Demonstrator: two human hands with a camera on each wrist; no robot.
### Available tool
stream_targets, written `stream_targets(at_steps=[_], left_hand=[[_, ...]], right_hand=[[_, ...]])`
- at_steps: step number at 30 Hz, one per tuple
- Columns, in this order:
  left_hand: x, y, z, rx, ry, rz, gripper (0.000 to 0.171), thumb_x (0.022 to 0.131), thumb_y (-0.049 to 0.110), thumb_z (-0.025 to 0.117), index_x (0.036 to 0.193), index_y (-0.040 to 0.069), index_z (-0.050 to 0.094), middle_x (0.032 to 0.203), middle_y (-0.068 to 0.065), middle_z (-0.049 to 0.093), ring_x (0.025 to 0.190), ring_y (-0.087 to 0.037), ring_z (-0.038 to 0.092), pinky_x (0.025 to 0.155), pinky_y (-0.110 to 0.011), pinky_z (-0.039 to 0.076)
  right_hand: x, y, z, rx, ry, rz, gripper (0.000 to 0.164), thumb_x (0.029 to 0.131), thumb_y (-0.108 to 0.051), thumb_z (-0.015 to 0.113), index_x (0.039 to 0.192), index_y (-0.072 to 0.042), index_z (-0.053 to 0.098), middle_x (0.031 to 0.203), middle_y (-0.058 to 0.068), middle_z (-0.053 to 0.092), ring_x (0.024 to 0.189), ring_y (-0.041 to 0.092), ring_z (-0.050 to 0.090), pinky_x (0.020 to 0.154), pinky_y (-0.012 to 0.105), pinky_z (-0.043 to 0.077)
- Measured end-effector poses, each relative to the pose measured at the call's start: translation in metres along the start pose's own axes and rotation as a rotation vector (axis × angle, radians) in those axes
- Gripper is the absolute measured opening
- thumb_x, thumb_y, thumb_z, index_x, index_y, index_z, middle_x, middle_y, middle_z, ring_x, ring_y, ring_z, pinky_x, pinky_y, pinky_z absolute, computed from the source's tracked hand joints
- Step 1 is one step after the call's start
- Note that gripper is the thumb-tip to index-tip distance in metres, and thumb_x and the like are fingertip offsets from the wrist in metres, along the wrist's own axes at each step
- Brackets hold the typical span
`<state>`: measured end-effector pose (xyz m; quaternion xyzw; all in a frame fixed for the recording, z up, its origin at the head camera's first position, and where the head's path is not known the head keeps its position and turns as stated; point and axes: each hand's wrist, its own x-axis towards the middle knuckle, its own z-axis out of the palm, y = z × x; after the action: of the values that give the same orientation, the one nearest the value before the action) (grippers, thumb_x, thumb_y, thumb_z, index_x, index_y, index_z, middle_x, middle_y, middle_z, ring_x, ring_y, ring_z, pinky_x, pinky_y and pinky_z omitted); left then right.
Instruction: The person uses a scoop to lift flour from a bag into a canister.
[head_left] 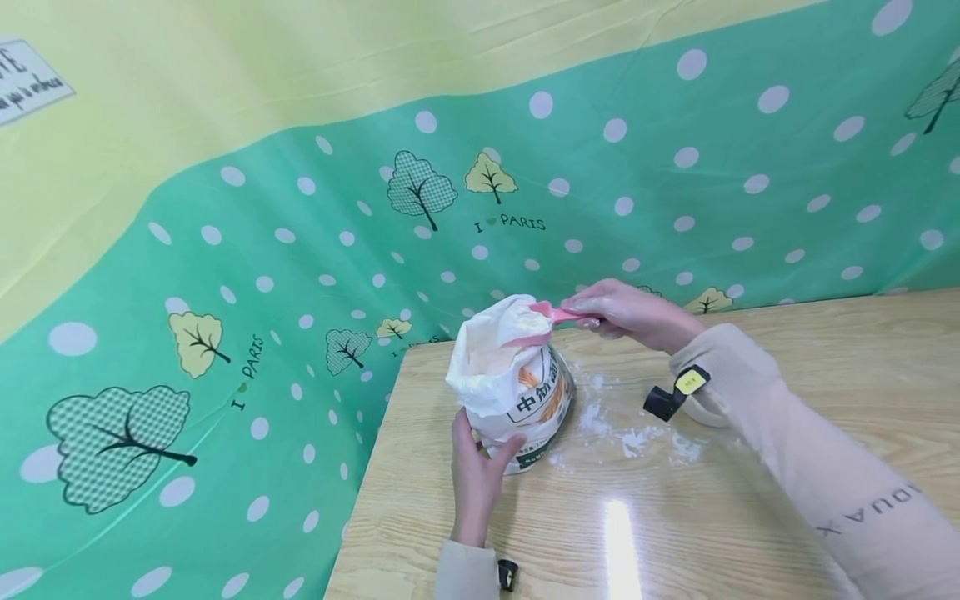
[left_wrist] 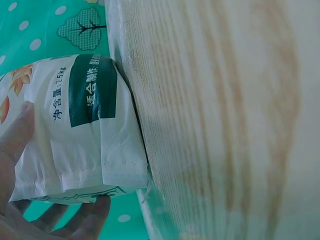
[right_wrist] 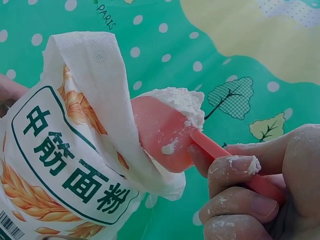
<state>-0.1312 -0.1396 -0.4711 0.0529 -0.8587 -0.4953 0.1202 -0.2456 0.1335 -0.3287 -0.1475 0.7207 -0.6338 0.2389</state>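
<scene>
A white flour bag [head_left: 528, 392] stands on the table with its top rolled open, its printed front turned to the right. My left hand [head_left: 480, 467] grips its near side low down; in the left wrist view the thumb [left_wrist: 20, 131] lies on the printed face and the other fingers curl round the side. With my right hand [head_left: 626, 312] I hold a pink scoop [right_wrist: 167, 135] by its handle. The scoop, heaped with white flour [right_wrist: 181, 102], is at the bag's mouth, its front edge hidden behind the folded rim. Flour dusts my right fingers.
Spilled flour [head_left: 637, 440] marks the wooden table [head_left: 555, 525] to the right of the bag. A white round container [head_left: 705, 410] shows partly under my right forearm. A green polka-dot cloth [head_left: 300, 275] hangs behind and to the left.
</scene>
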Motion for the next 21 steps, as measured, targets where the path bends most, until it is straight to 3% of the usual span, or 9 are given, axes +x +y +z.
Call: stream_targets(at_steps=[3, 9, 21], left_hand=[[0.000, 0.000, 0.000, 0.000, 0.002, -0.003, 0.085, 0.077, 0.037, 0.085, 0.146, 0.020, 0.038, 0.140, -0.002, 0.048, 0.129, -0.026, 0.051, 0.105, -0.046, 0.050], [0.000, 0.001, 0.000, -0.004, -0.001, -0.010, 0.086, 0.076, 0.037, 0.085, 0.146, 0.019, 0.038, 0.141, -0.002, 0.048, 0.129, -0.025, 0.051, 0.104, -0.045, 0.050], [0.000, -0.001, 0.000, 0.000, 0.000, -0.007, 0.086, 0.077, 0.038, 0.085, 0.147, 0.020, 0.037, 0.140, -0.002, 0.048, 0.129, -0.026, 0.051, 0.105, -0.045, 0.050]], right_hand=[[-0.003, 0.001, -0.004, 0.012, 0.003, 0.003, 0.028, 0.105, -0.022, 0.046, 0.085, -0.009, 0.061, 0.062, -0.005, 0.044, 0.048, 0.005, 0.030, 0.046, 0.016, 0.024], [-0.013, 0.004, -0.011, 0.007, 0.009, 0.012, 0.027, 0.105, -0.020, 0.045, 0.107, 0.000, 0.063, 0.064, -0.005, 0.045, 0.050, 0.005, 0.031, 0.047, 0.016, 0.026], [-0.025, 0.005, -0.014, 0.006, 0.030, 0.006, 0.026, 0.104, -0.021, 0.046, 0.108, 0.001, 0.061, 0.064, -0.005, 0.044, 0.051, 0.005, 0.031, 0.047, 0.016, 0.024]])
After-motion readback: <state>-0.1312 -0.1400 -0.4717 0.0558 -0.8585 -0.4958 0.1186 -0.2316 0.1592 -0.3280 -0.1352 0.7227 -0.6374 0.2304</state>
